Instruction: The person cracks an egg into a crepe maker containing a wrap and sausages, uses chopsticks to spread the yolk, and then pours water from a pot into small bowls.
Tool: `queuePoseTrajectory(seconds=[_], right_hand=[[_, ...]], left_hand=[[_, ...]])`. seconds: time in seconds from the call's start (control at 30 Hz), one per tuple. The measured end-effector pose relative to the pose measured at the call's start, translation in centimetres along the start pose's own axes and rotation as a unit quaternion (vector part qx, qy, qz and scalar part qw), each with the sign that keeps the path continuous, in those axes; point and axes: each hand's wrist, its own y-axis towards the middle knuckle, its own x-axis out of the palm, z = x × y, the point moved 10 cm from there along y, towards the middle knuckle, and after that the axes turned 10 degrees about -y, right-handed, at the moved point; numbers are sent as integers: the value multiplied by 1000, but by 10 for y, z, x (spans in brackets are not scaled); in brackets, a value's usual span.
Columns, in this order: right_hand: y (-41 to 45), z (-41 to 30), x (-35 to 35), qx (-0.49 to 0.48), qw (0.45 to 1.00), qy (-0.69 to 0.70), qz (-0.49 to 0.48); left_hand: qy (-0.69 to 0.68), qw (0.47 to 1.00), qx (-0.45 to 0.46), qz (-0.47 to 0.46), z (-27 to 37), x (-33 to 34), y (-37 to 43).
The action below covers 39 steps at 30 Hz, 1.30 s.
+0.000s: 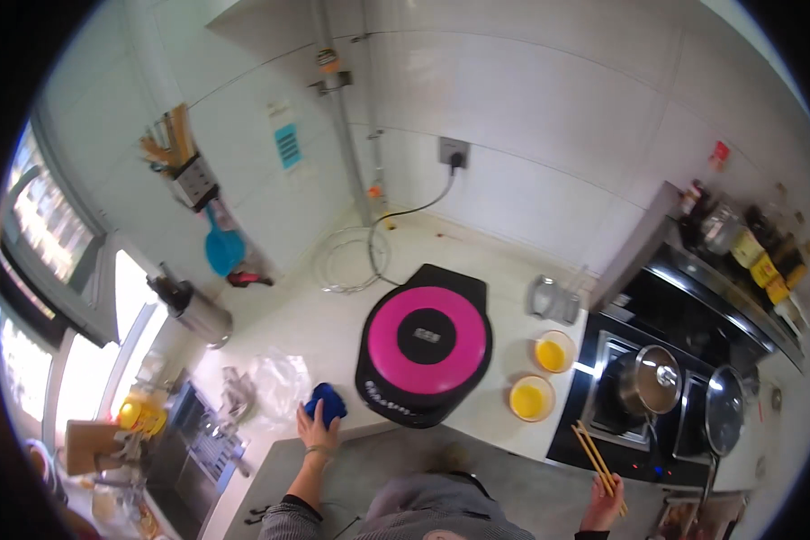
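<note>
My left hand (318,426) rests on a bunched dark blue cloth (325,405) at the counter's front edge; whether the fingers grip it, I cannot tell. In my right hand (602,503) is a pair of wooden chopsticks (595,459), held in front of the hob with their tips pointing up and left. Between the hands, a closed pink and black electric griddle (469,337) stands on the white counter (290,324). To its right are two small bowls of yellow liquid, one nearer (528,399) and one farther (553,352).
A lidded steel pot (648,381) and a pan with a glass lid (724,410) stand on the black gas hob (567,432). Left lie a clear plastic bag (280,385) and the sink (182,466). The griddle's cord (418,208) runs to a wall socket (453,152).
</note>
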Motion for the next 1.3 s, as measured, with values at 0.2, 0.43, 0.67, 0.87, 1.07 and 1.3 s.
queuePoseTrajectory(seconds=[0.2, 0.43, 0.67, 0.87, 1.07, 1.3], right_hand=[[-8, -37, 33, -1, 999, 37, 0], [-16, -78, -6, -58, 998, 40, 10], [-4, -125, -75, -101, 986, 117, 55], [20, -160, -161, -142, 975, 149, 85], [49, -166, -222, -132, 967, 185, 118], [73, -169, -251, -108, 966, 193, 135]], left_hand=[[-97, 991, -80, -50, -60, 32, -29], [-258, 960, 103, 27, 126, -29, -49], [-571, 760, 98, -294, 426, 31, -72], [-449, 774, 242, -376, 658, 174, -142], [-444, 720, 391, -362, 780, 253, -212], [-106, 695, 572, -423, 784, 313, -267]])
